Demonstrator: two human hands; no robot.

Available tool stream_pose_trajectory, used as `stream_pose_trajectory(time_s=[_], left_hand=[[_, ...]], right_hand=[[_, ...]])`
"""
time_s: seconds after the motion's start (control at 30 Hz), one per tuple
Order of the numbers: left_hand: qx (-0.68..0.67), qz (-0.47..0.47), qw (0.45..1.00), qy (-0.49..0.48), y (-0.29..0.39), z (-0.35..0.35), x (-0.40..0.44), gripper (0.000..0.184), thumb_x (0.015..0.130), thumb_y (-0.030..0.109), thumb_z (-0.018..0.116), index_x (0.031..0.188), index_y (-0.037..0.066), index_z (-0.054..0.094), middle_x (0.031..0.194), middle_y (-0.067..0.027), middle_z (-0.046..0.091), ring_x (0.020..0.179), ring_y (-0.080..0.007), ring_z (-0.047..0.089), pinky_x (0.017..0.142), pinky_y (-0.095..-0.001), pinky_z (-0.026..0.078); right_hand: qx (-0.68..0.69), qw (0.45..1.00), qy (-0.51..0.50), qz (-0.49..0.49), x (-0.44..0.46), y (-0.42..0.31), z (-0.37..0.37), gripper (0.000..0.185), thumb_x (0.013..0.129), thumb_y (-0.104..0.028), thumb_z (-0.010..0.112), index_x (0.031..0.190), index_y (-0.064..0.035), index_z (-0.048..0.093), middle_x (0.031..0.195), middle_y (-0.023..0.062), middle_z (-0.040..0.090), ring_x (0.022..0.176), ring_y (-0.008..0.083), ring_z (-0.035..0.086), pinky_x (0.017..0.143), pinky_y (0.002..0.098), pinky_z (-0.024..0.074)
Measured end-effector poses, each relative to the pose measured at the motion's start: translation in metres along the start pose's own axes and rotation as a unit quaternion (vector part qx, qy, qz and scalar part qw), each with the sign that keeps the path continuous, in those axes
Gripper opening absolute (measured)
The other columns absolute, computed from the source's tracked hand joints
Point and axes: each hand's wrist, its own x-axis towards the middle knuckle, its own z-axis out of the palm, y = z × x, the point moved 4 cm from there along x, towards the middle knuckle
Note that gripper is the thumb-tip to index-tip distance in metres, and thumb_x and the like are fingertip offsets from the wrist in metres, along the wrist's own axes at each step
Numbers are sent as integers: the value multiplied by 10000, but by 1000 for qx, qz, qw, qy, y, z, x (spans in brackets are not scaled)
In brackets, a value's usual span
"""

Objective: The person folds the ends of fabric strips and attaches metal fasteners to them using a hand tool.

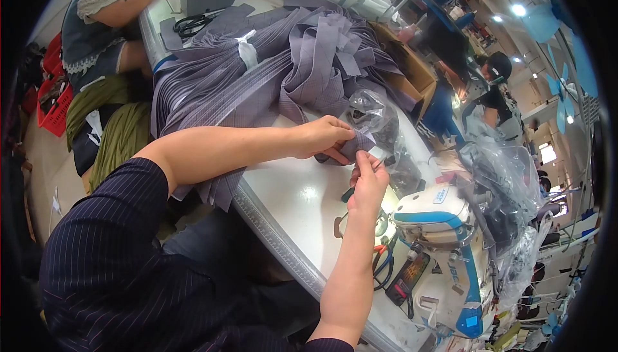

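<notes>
Ceiling lamps blaze past the surface's far edge; a white glare sits mid-surface, and a glow lights the sewing machine's side. Beneath the near edge it's dark. Everything bows toward blackened corners, the far background soft.

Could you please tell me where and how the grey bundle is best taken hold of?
Probably from above, around the grey bundle at its white tie: it looks gathered there with its top uncovered, while loose ends spill over the edge of the table.
</notes>
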Motion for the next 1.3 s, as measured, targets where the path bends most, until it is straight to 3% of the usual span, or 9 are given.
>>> stream_pose_trajectory(time_s=[0.13,0.23,0.33,0.67,0.73,0.83,0.93,1.3], left_hand=[[5,3,1000,-3,1,1,-1,299,1026,226,456,1122,-30,577,1047,-108,649,953,-183,657,876,-354,571],[-11,4,1000,-1,1,2,-2,267,1007,211,512,1065,-34,602,1017,-101,655,918,-171,663,853,-330,580],[54,33,998,-6,1,2,1,179,927,138,657,933,-40,635,939,-78,658,849,-136,665,787,-266,595],[69,31,996,53,2,-9,6,173,927,130,651,957,-41,648,940,-71,640,851,-140,651,762,-286,603],[73,28,995,68,-1,-13,8,200,900,116,663,993,-61,664,949,-113,666,807,-181,678,707,-266,603],[55,44,996,55,2,-9,5,204,894,120,669,993,-58,666,942,-111,663,785,-182,673,704,-265,603],[83,41,995,44,7,-3,1,183,922,131,652,971,-45,655,925,-66,637,824,-132,638,749,-285,604],[149,49,986,57,7,-4,3,189,906,124,662,974,-53,667,896,-60,660,799,-122,643,697,-264,601]], right_hand=[[13,1000,-3,17,1,2,-1,158,884,-168,690,912,-31,618,639,-26,513,499,53,427,447,196,303],[17,1000,2,21,0,4,1,151,889,-155,682,892,-25,606,612,-29,502,475,42,406,429,195,276],[24,1000,10,15,0,3,4,155,893,-144,677,879,-13,595,586,-30,494,445,33,381,407,194,247],[13,1000,3,-2,9,4,-12,173,904,-181,686,952,-35,608,739,-4,565,535,47,456,450,190,318],[15,1000,13,-4,9,5,-12,178,905,-185,684,965,-34,610,774,5,584,551,49,470,454,188,322],[-52,998,-9,-37,7,4,-6,187,912,-186,670,995,-28,612,865,12,621,613,62,517,474,185,334],[-84,996,-16,-31,4,3,-2,170,918,-176,659,986,-28,608,851,14,619,617,64,522,474,187,334],[-75,995,-33,-51,10,7,-6,150,962,-171,576,952,-22,595,835,21,616,617,65,517,467,192,330]])
